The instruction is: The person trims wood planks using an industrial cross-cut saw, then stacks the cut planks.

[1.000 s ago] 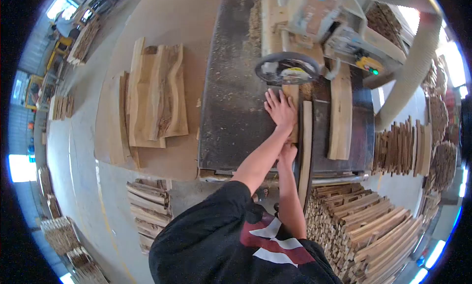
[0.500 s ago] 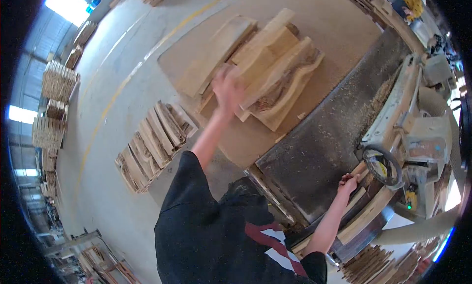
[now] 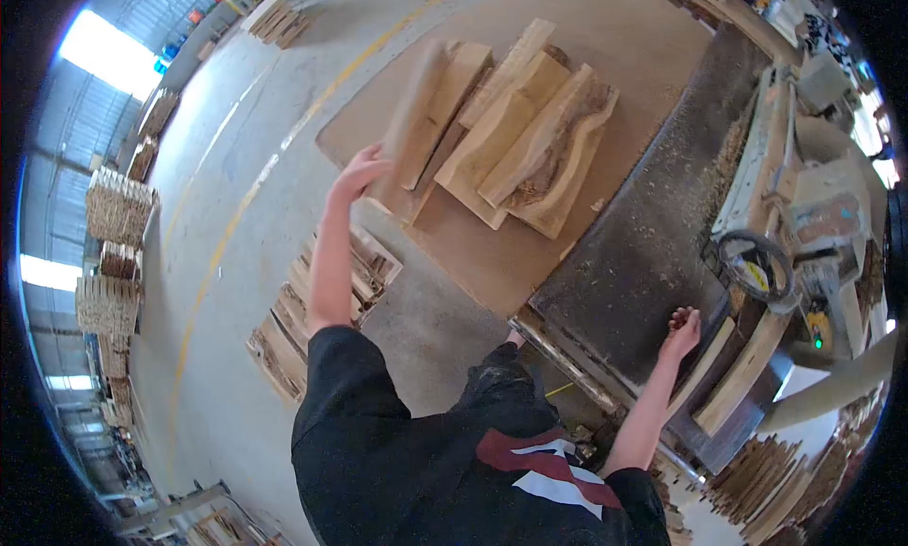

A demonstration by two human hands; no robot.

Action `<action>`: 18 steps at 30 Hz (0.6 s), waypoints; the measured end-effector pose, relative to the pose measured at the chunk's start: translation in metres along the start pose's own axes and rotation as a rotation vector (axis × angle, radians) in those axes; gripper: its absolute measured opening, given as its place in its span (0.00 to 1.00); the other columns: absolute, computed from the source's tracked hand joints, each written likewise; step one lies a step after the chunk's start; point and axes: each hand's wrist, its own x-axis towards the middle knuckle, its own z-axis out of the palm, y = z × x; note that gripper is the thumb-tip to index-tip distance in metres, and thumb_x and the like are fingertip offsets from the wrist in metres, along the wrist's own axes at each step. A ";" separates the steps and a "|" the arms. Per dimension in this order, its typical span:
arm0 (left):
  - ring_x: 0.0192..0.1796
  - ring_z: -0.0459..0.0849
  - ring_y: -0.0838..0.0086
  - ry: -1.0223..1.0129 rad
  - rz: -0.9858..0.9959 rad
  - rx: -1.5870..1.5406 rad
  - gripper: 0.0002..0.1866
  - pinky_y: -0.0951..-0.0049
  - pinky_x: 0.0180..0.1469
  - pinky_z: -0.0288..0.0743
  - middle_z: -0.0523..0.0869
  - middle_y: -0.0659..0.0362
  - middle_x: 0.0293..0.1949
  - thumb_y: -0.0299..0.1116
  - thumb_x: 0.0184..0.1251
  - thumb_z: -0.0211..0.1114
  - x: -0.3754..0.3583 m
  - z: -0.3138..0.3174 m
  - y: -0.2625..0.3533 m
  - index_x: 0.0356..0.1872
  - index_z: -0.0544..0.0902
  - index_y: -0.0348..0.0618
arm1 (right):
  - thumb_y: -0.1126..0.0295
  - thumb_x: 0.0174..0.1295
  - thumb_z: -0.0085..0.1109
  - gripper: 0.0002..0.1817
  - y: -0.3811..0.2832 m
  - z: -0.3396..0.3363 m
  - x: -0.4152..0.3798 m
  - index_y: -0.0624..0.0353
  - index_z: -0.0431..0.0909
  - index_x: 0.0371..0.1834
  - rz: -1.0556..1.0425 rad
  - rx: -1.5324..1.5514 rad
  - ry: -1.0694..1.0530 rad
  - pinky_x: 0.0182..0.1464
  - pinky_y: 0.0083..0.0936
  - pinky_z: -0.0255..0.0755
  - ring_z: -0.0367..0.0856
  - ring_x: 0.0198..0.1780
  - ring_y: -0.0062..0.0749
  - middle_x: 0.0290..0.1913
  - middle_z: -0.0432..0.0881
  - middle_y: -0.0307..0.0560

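My left hand (image 3: 362, 171) is closed on the lower end of a wooden board (image 3: 416, 106), which is tilted up on edge and blurred by motion. That board stands at the left side of a pile of rough boards on a large brown sheet. Beside it lie a flat board (image 3: 456, 92), a pale board (image 3: 499, 135) and a live-edge board (image 3: 558, 158) with dark bark. Over the near right corner of the dark machine table (image 3: 634, 272), my right hand (image 3: 683, 332) hovers with loosely curled fingers and nothing visible in them.
A saw-like machine with a black handwheel (image 3: 755, 265) and a beam stands on the right. Cut wood strips (image 3: 747, 376) lie beside my right forearm. A low stack of bark-edged boards (image 3: 284, 343) sits on the floor to the left. Sawdust covers the machine table.
My left hand has moved left and tilted a board up from the pile. My right hand has come away from the wood strip by the handwheel. The view has shifted slightly.
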 end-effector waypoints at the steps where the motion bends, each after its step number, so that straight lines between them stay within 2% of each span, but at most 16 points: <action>1: 0.48 0.87 0.68 -0.025 -0.006 -0.303 0.37 0.72 0.54 0.81 0.86 0.54 0.50 0.33 0.57 0.65 -0.008 -0.003 -0.012 0.72 0.68 0.34 | 0.55 0.78 0.51 0.18 0.003 -0.002 -0.021 0.60 0.79 0.51 0.017 0.009 0.017 0.35 0.22 0.73 0.80 0.37 0.24 0.39 0.84 0.43; 3: 0.52 0.87 0.67 0.102 -0.066 -0.531 0.31 0.68 0.55 0.81 0.85 0.53 0.55 0.32 0.64 0.61 -0.041 0.022 -0.034 0.69 0.71 0.33 | 0.56 0.77 0.52 0.17 0.006 -0.009 -0.062 0.60 0.79 0.50 -0.008 -0.007 -0.031 0.35 0.23 0.73 0.81 0.36 0.25 0.38 0.83 0.43; 4: 0.54 0.86 0.67 0.162 -0.055 -0.609 0.30 0.67 0.56 0.80 0.85 0.53 0.56 0.33 0.66 0.60 -0.062 0.048 -0.032 0.69 0.71 0.33 | 0.58 0.76 0.54 0.14 0.016 -0.015 -0.074 0.57 0.80 0.48 0.032 0.046 -0.027 0.35 0.21 0.74 0.83 0.35 0.24 0.37 0.85 0.40; 6: 0.54 0.85 0.67 0.232 0.032 -0.721 0.26 0.66 0.54 0.81 0.85 0.56 0.55 0.40 0.68 0.61 -0.100 0.118 -0.035 0.64 0.76 0.37 | 0.61 0.74 0.56 0.11 0.019 -0.022 -0.110 0.55 0.80 0.49 0.113 0.050 -0.067 0.34 0.21 0.74 0.84 0.36 0.24 0.39 0.86 0.42; 7: 0.51 0.85 0.68 0.254 0.112 -0.758 0.25 0.66 0.50 0.82 0.86 0.60 0.53 0.45 0.68 0.62 -0.118 0.151 -0.047 0.61 0.79 0.41 | 0.60 0.74 0.57 0.12 0.020 -0.027 -0.129 0.55 0.80 0.50 0.171 0.002 -0.113 0.34 0.21 0.74 0.84 0.36 0.23 0.40 0.86 0.42; 9: 0.56 0.84 0.65 0.229 0.037 -0.951 0.24 0.64 0.56 0.79 0.84 0.56 0.56 0.42 0.67 0.62 -0.157 0.204 -0.074 0.60 0.79 0.38 | 0.53 0.74 0.55 0.18 0.013 -0.031 -0.179 0.55 0.81 0.52 0.197 -0.142 -0.245 0.38 0.24 0.76 0.85 0.41 0.25 0.44 0.87 0.41; 10: 0.62 0.81 0.63 0.171 0.021 -1.039 0.30 0.63 0.64 0.74 0.80 0.52 0.62 0.40 0.66 0.61 -0.178 0.227 -0.085 0.66 0.72 0.34 | 0.51 0.74 0.54 0.20 0.014 -0.031 -0.197 0.55 0.81 0.53 0.174 -0.220 -0.333 0.40 0.25 0.76 0.85 0.43 0.26 0.46 0.87 0.41; 12: 0.67 0.77 0.61 0.094 -0.006 -1.118 0.35 0.63 0.71 0.69 0.76 0.48 0.67 0.37 0.66 0.61 -0.212 0.257 -0.093 0.72 0.65 0.30 | 0.47 0.75 0.50 0.24 -0.007 -0.029 -0.245 0.57 0.79 0.57 0.253 -0.243 -0.485 0.44 0.27 0.78 0.85 0.46 0.28 0.48 0.86 0.42; 14: 0.68 0.77 0.61 -0.099 0.022 -1.078 0.38 0.63 0.71 0.69 0.76 0.48 0.67 0.37 0.63 0.63 -0.238 0.275 -0.085 0.73 0.63 0.29 | 0.44 0.76 0.48 0.29 -0.016 -0.030 -0.283 0.58 0.75 0.63 0.301 -0.149 -0.667 0.48 0.29 0.78 0.85 0.50 0.30 0.52 0.84 0.43; 15: 0.68 0.76 0.61 -0.169 0.031 -1.061 0.39 0.63 0.71 0.69 0.76 0.48 0.67 0.37 0.62 0.64 -0.250 0.281 -0.077 0.73 0.63 0.29 | 0.44 0.76 0.48 0.29 -0.021 -0.028 -0.301 0.58 0.75 0.63 0.300 -0.140 -0.647 0.48 0.29 0.78 0.85 0.50 0.30 0.52 0.84 0.43; 17: 0.68 0.76 0.63 -0.373 0.048 -0.915 0.42 0.63 0.70 0.69 0.76 0.49 0.67 0.36 0.60 0.67 -0.274 0.291 -0.034 0.74 0.61 0.28 | 0.47 0.75 0.51 0.29 -0.027 -0.028 -0.327 0.61 0.73 0.66 0.378 0.149 -0.766 0.53 0.32 0.78 0.83 0.53 0.32 0.56 0.82 0.47; 18: 0.69 0.76 0.64 -0.436 -0.020 -0.838 0.42 0.64 0.69 0.70 0.76 0.51 0.67 0.33 0.60 0.69 -0.279 0.289 -0.026 0.75 0.61 0.31 | 0.47 0.75 0.51 0.29 -0.019 -0.032 -0.331 0.61 0.73 0.66 0.372 0.158 -0.741 0.53 0.32 0.78 0.83 0.53 0.32 0.56 0.82 0.47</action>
